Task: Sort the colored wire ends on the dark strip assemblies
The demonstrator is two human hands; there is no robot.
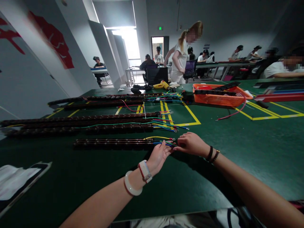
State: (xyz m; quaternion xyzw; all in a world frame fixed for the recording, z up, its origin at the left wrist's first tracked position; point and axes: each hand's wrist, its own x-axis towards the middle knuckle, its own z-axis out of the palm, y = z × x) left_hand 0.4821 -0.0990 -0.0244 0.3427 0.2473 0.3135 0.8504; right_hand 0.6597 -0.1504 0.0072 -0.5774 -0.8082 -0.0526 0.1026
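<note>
A dark cable chain (114, 143) lies across the near part of the table, with coloured wires coming out of its right end. My left hand (158, 157) is closed around these blue and green wires (169, 143), thumb on top. A yellow wire (158, 137) with a red-sleeved ring terminal arcs above my left fingers. Right beside it, my right hand (193, 145) pinches the wire ends; its fingertips partly hide them. Both hands nearly touch.
Several more cable chains (83, 127) with ring-ended wires lie just beyond. An orange basket (218, 98) stands at the back right, near a yellow heat gun (162, 85). Yellow tape (190, 124) marks the green table (237, 152). A black-edged tray (26, 183) holds white sheets at left. People work beyond.
</note>
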